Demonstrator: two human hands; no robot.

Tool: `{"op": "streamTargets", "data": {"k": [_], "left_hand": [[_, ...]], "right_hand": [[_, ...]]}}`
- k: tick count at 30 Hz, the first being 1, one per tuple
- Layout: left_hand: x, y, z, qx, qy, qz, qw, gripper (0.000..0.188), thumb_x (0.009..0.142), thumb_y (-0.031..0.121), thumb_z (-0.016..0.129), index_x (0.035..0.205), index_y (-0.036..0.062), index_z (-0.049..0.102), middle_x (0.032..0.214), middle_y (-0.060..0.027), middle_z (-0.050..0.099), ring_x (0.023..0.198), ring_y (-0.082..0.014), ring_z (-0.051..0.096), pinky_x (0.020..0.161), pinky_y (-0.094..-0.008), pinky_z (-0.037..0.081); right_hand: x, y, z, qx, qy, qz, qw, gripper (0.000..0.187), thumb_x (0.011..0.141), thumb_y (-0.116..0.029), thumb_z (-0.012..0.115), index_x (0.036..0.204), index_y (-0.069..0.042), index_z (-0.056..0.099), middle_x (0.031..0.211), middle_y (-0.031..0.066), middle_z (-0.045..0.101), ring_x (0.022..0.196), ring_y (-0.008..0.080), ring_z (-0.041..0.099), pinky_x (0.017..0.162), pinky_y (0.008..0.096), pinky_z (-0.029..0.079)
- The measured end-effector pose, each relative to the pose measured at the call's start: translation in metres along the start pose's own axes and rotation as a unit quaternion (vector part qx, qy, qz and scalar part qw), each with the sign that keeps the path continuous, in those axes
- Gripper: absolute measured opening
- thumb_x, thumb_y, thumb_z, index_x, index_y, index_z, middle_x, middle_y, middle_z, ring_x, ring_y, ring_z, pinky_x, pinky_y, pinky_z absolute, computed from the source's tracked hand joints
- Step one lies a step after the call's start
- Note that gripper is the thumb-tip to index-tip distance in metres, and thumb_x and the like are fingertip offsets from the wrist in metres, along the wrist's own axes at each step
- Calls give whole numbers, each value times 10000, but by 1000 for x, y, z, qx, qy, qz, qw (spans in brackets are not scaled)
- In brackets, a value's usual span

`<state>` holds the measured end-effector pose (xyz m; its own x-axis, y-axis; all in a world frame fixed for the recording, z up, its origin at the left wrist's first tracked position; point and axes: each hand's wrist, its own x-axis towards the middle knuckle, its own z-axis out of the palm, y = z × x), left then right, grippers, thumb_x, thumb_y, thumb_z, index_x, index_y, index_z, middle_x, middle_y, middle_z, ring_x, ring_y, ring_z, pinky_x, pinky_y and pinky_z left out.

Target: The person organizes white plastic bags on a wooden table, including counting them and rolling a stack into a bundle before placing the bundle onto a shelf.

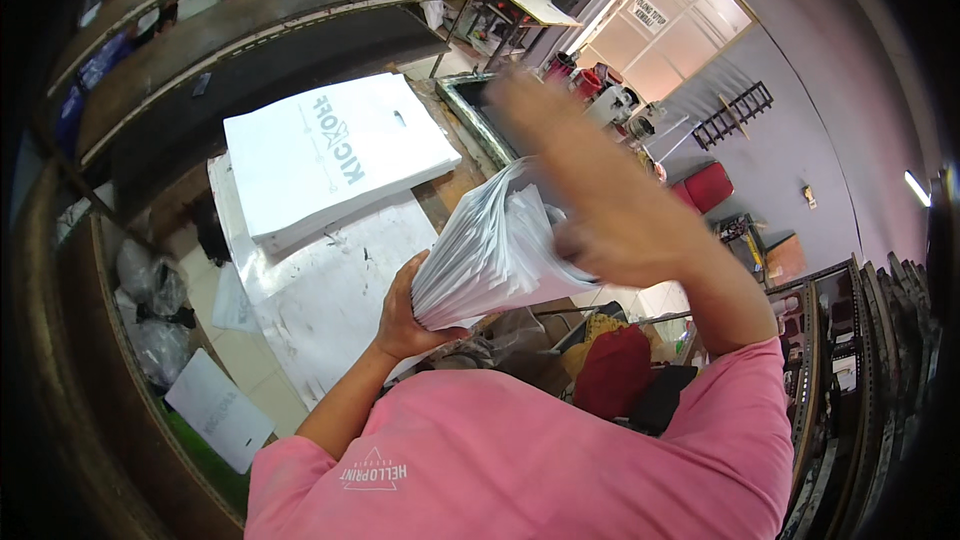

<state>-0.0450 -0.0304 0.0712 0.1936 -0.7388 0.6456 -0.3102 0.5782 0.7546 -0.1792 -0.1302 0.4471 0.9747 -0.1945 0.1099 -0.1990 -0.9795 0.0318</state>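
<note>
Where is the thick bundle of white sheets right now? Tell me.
In the head view's middle, the bundle of white sheets is gripped from below by the left hand, with the blurred right hand on its right edge.

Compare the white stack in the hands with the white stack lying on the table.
The held stack is lifted, tilted and fanned at its edges; the table stack lies flat and squared. The left hand grips the held stack from below and the right hand from above; nothing touches the table stack. Both are white sheets.

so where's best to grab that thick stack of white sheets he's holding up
Probably at the stack of white sheets lower edge, from underneath, where the left hand already clamps it; the sheets fan loose toward the top, where the blurred right hand rests.
</note>
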Motion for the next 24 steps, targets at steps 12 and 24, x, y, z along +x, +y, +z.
{"op": "streamTargets", "data": {"k": [12,24], "left_hand": [[33,30,-1,-8,5,-5,1000,1292,600,376,1006,1585,95,218,1483,-290,474,1302,-479,553,1047,-537,492],[30,27,5,-28,26,-2,999,1274,602,366,1007,1569,58,236,1484,-285,476,1313,-474,541,1065,-541,471]], "right_hand": [[-6,14,1,136,86,-5,987,1063,892,-700,376,1605,64,180,1678,282,174,1581,389,119,1277,468,94],[-7,15,-7,32,45,0,998,917,1022,-602,447,1599,64,191,1666,317,148,1574,418,113,1283,493,77]]}}
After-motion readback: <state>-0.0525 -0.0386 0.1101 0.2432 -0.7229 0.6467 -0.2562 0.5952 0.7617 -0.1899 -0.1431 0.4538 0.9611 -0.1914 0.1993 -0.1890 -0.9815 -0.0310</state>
